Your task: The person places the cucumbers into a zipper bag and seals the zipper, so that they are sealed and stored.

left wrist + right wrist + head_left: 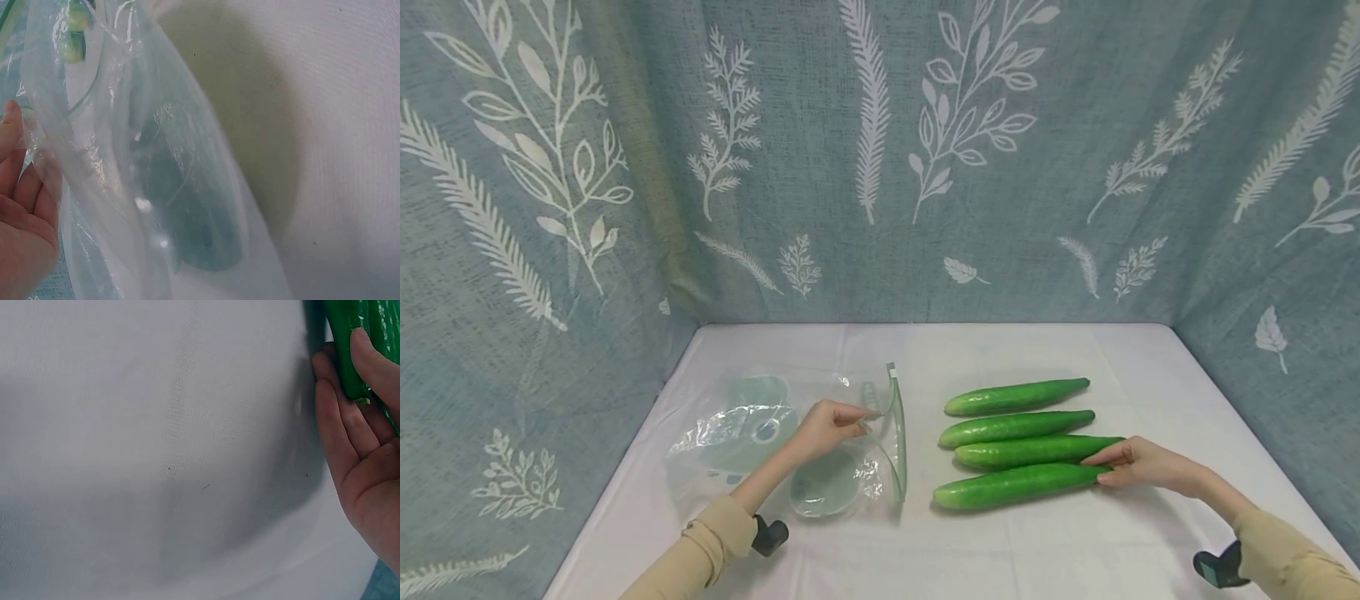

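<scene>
Head view: the left hand (829, 429), its forearm (756, 485) slanting inward, pinches the clear bag (730, 442) near its green zip (902, 437). The right hand (1153, 467) pinches the stem end of the nearest cucumber (1018, 487) between thumb and fingers (334, 428), beside three other cucumbers (1017, 428) on the counter (1000, 558). Left wrist view crops the left hand.

Hung across the top and both sides with leaf-printed blue-green curtains (812, 167). Spread at bottom center with white cloth (1000, 546).

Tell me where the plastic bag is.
In the head view, the plastic bag lies on the left of the table, left of the cucumbers, pinched by the left hand.
</scene>
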A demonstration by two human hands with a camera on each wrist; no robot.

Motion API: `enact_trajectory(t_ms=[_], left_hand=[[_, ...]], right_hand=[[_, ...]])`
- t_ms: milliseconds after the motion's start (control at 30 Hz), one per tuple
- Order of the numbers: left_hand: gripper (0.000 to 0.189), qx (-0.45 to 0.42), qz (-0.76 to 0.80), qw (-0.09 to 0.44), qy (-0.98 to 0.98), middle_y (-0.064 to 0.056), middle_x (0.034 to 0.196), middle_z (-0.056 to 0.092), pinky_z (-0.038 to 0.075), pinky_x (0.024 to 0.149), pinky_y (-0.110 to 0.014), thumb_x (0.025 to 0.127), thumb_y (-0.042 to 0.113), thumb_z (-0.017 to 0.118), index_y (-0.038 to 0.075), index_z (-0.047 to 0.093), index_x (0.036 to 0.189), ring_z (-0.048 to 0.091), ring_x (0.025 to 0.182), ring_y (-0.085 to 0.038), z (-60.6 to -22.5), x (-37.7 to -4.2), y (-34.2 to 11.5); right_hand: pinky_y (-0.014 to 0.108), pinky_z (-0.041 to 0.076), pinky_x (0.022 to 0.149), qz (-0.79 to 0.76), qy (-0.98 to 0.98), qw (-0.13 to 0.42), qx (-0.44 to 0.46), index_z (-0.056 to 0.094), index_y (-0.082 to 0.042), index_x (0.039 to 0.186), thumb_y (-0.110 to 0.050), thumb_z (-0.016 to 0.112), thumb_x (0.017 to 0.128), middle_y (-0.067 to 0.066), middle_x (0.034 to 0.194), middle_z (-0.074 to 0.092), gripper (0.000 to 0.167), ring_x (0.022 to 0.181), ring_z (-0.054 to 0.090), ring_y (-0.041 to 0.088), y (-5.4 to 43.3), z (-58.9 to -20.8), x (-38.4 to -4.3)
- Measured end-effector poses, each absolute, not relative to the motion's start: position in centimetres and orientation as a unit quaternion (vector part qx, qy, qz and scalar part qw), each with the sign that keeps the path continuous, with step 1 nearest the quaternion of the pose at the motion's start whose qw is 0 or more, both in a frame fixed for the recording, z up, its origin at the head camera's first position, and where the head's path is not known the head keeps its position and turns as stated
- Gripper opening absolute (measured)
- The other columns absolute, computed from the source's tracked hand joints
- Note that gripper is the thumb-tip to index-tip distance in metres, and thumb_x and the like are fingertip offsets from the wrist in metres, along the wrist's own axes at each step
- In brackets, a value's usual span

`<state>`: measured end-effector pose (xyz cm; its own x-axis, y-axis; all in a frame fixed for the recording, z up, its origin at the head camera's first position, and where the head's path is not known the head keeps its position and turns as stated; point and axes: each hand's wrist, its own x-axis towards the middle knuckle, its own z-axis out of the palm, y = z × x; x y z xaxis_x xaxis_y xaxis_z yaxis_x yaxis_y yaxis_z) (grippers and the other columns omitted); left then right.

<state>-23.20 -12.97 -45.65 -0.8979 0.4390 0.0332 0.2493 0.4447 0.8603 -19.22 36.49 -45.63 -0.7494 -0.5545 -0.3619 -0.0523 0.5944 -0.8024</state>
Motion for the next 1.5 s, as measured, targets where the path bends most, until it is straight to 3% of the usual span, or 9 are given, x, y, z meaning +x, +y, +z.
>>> enact_trajectory(t_ms=[300, 567, 833, 1067, 1233, 1500], left_hand=[[0.028, 0.212, 0.485, 0.099, 0.843, -0.019, 0.112, 0.069, 0.059, 0.080, -0.024, 0.086, 0.004, 0.065, 0.002, 0.067, 0.113, 0.070, 0.097, -0.028, -45.9, -23.3, -13.0], [0.026, 0.212, 0.485, 0.093, 0.844, -0.018, 0.112, 0.069, 0.059, 0.081, -0.028, 0.086, 0.006, 0.065, 0.003, 0.068, 0.112, 0.068, 0.100, -0.030, -46.0, -23.4, -13.1], [0.026, 0.209, 0.483, 0.091, 0.845, -0.017, 0.113, 0.068, 0.059, 0.082, -0.028, 0.086, 0.005, 0.065, 0.002, 0.069, 0.112, 0.067, 0.103, -0.031, -46.1, -23.4, -13.0], [0.026, 0.211, 0.484, 0.086, 0.845, -0.017, 0.114, 0.068, 0.058, 0.083, -0.028, 0.085, 0.005, 0.066, 0.003, 0.069, 0.111, 0.067, 0.103, -0.031, -46.1, -23.4, -13.0], [0.026, 0.213, 0.482, 0.085, 0.846, -0.017, 0.114, 0.068, 0.058, 0.083, -0.029, 0.085, 0.005, 0.066, 0.003, 0.069, 0.111, 0.067, 0.103, -0.031, -46.1, -23.4, -13.0], [0.028, 0.212, 0.489, 0.094, 0.841, -0.018, 0.115, 0.067, 0.059, 0.083, -0.029, 0.086, 0.004, 0.065, 0.002, 0.067, 0.114, 0.069, 0.098, -0.028, -45.9, -23.3, -13.0]], right_hand=[[0.015, 0.050, 0.072, -0.420, 0.836, 0.303, -0.183, 0.055, 0.011, 0.125, -0.019, 0.060, 0.093, 0.033, 0.125, 0.055, 0.044, 0.091, 0.054, -0.010, 36.5, -45.5, -18.9], [0.017, 0.055, 0.078, -0.422, 0.836, 0.301, -0.179, 0.060, 0.004, 0.123, -0.024, 0.060, 0.093, 0.012, 0.119, 0.067, 0.041, 0.097, 0.060, -0.008, 37.1, -45.2, -19.0], [0.023, 0.058, 0.080, -0.462, 0.827, 0.298, -0.113, 0.052, 0.015, 0.123, -0.024, 0.060, 0.093, 0.014, 0.112, 0.069, 0.050, 0.091, 0.065, -0.003, 36.6, -44.9, -18.8], [0.028, 0.057, 0.086, -0.519, 0.794, 0.307, -0.080, 0.048, 0.018, 0.126, -0.020, 0.059, 0.094, 0.015, 0.119, 0.066, 0.050, 0.094, 0.066, 0.000, 36.3, -44.7, -18.7], [0.029, 0.056, 0.089, -0.560, 0.769, 0.305, -0.055, 0.046, 0.018, 0.127, -0.019, 0.060, 0.093, 0.006, 0.115, 0.068, 0.053, 0.096, 0.066, 0.003, 35.9, -44.5, -18.7], [0.026, 0.056, 0.088, -0.625, 0.731, 0.272, -0.029, 0.053, 0.014, 0.124, -0.011, 0.060, 0.092, -0.006, 0.105, 0.069, 0.042, 0.093, 0.067, 0.003, 34.8, -44.2, -18.6]])
